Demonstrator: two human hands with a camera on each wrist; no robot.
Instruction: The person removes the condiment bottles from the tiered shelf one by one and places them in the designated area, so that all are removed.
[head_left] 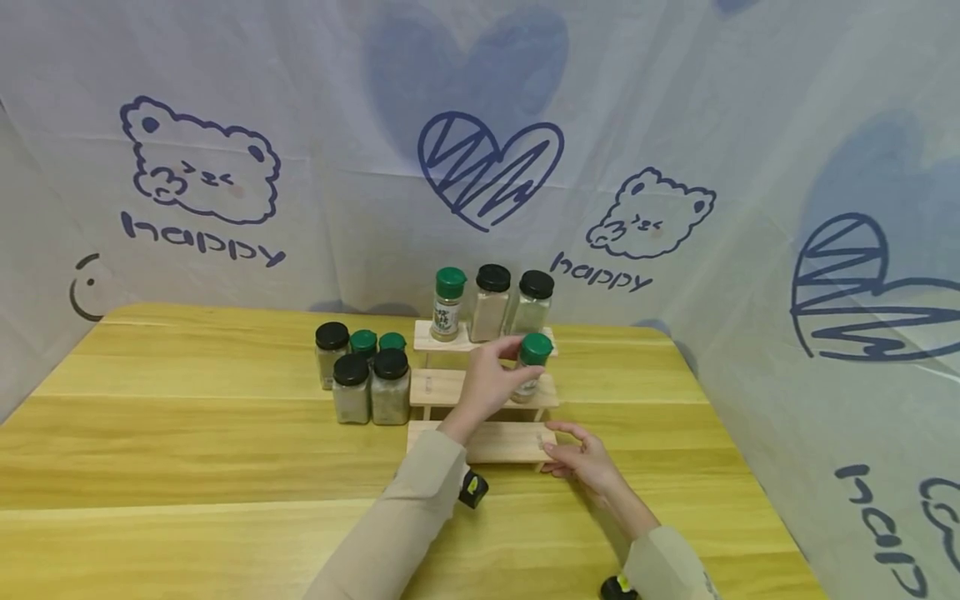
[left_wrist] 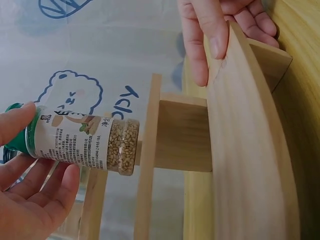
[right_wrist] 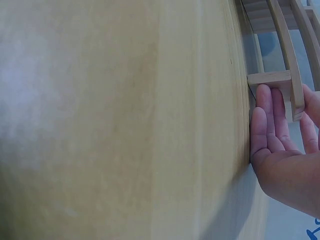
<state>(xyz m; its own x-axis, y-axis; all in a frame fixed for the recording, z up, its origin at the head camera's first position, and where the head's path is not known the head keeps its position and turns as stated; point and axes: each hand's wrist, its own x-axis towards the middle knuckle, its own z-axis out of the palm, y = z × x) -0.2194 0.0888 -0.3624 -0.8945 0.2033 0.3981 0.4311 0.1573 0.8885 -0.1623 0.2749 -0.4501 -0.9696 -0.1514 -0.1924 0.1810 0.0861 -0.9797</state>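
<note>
My left hand (head_left: 491,379) pinches a spice jar (left_wrist: 85,140) by its green cap, thumb on one side and fingers on the other. The jar has a printed label, and small tan seeds show through its clear bottom part. It stands upright at the right end of the middle tier of a three-tier wooden rack (head_left: 480,442), its base right at the board. My right hand (head_left: 592,462) grips the right end of the lowest tier, with thumb and forefinger at the board and the other fingers tucked beneath, by the end support (right_wrist: 270,78).
On the top tier stand a green-capped jar (head_left: 446,312) and two black-capped jars, one pale brown (head_left: 491,308). Left of the rack, several more jars (head_left: 352,400) cluster on the wooden table (head_left: 187,450). A printed curtain (head_left: 337,125) hangs behind.
</note>
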